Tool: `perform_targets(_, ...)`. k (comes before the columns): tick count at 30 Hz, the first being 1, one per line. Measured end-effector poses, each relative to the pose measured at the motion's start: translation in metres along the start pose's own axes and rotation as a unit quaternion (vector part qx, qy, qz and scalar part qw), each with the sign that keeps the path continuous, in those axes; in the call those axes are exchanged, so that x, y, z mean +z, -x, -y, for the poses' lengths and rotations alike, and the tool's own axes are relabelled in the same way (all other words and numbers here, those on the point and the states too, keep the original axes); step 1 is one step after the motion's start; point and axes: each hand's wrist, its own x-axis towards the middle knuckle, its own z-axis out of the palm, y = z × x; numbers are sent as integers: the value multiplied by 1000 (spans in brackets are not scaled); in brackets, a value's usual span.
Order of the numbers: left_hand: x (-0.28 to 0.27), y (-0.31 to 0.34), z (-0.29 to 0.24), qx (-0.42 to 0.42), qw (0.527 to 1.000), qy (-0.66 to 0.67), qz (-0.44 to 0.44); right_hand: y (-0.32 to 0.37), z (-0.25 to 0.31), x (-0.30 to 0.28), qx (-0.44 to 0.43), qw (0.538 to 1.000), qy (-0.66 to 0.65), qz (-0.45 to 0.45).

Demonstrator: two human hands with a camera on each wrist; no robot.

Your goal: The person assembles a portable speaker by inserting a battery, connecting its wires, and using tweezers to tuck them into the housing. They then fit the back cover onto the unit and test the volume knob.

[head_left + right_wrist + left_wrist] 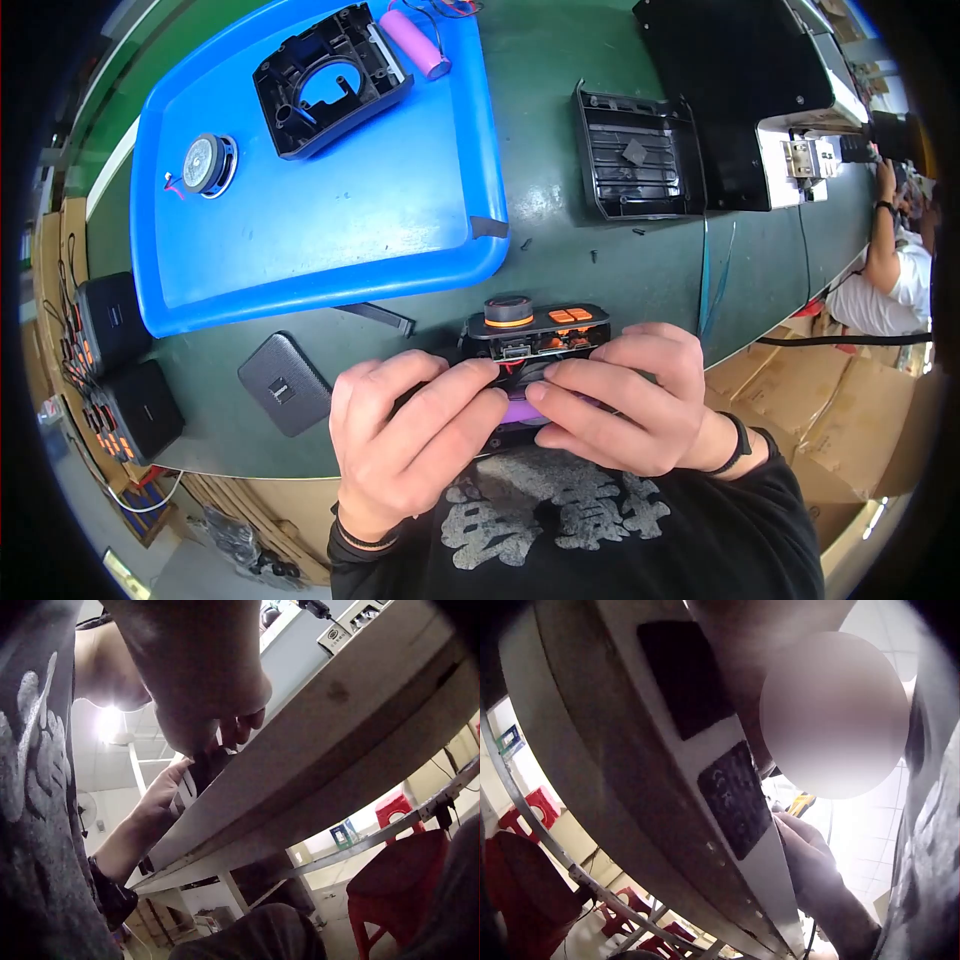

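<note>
Both hands hold a black device (540, 332) with orange buttons and an orange-ringed knob at the near table edge, close to my chest. My left hand (455, 390) grips its left side with curled fingers. My right hand (580, 385) grips its right side, fingers lying over a purple cylinder cell (522, 410) in the device's underside. In the right wrist view the right hand (202, 682) is close up above the table edge (315, 772), and the left hand (161, 799) holds the device beyond it. The left wrist view shows mostly the table's underside (630, 787).
A blue tray (400, 220) behind holds a black housing (330, 80), a round speaker (208, 163) and a pink cell (415, 43). A black grille panel (640, 155), a dark cover (285, 383), black boxes (125, 365) at left, a machine (790, 110) and another person (895, 260) surround.
</note>
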Motion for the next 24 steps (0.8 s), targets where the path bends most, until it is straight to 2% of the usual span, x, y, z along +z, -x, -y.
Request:
perform_targets(12, -2, 1, -2, 29, 997, -37, 55, 8, 7, 1, -10, 997, 60, 47)
perform_targets(24, 9, 11, -5, -14, 999, 35, -4, 6, 4, 4, -22, 997, 26, 68)
